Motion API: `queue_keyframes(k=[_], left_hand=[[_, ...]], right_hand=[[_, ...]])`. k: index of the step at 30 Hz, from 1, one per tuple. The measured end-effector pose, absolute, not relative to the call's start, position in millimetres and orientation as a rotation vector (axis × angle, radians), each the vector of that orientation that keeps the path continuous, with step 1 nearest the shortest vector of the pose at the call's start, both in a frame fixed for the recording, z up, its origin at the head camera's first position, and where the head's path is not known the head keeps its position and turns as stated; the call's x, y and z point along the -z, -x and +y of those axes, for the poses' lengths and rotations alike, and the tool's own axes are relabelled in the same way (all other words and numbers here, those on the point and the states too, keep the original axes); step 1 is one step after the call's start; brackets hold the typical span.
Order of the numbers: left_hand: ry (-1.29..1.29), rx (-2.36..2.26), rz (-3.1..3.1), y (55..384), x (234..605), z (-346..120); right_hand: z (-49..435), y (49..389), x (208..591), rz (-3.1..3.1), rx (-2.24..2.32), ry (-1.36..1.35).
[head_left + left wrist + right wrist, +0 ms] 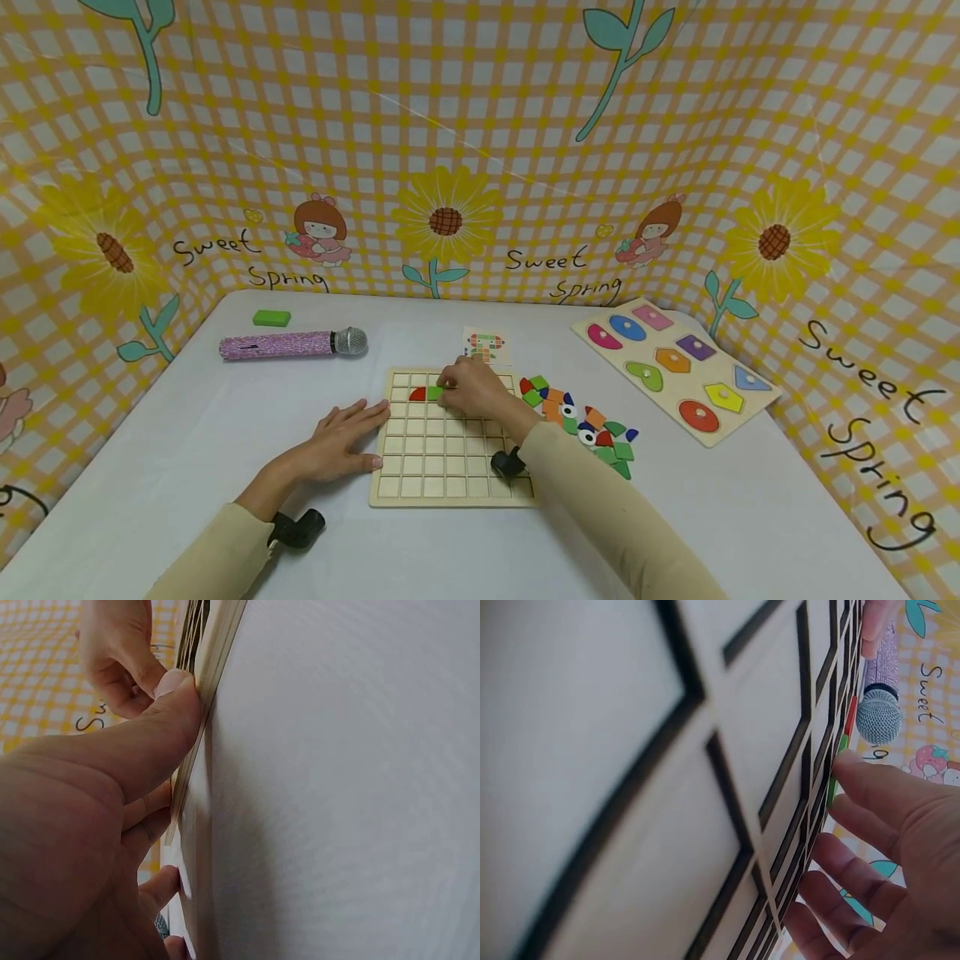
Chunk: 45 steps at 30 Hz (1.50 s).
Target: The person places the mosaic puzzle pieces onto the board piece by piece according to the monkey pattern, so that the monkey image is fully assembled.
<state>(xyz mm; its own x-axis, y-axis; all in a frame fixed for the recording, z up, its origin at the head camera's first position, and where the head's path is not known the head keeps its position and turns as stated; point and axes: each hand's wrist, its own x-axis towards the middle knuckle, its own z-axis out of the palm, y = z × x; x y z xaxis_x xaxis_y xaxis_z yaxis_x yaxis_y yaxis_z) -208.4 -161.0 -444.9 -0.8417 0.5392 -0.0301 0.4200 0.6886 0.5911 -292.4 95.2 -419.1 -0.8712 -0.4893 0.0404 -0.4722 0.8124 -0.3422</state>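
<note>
A wooden grid board (405,467) lies flat on the table. In its upper part sit a red quarter-round piece (417,394) and a green square piece (432,394), side by side. My right hand (474,387) reaches over the board and pinches a green piece (831,789) between thumb and forefinger, right beside the placed green one. The fingers partly hide it in the head view. My left hand (341,442) rests at the board's left edge, thumb and fingertips against the rim, as the left wrist view also shows.
A small pattern card (487,343) lies behind the board. Several loose coloured pieces (551,408) are heaped right of it. Further right is a shape puzzle board (660,396). A glittery microphone (292,344) and a green block (272,318) lie back left.
</note>
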Motion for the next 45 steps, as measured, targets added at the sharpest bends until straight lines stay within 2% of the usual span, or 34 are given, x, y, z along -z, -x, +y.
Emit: queue_keyframes(k=[12,22,33,45], left_hand=[[-0.781,-0.874,2.704,210,445,-161],[-0.782,-0.877,2.702,211,446,-162],[-0.790,-0.877,2.698,211,445,-162],[-0.777,-0.882,2.691,210,446,-161]], right_hand=[[128,292,407,2.846,0.737,0.726],[189,297,397,2.809,0.737,0.709],[252,317,407,2.831,0.732,0.522],[270,327,414,2.841,0.618,0.454]])
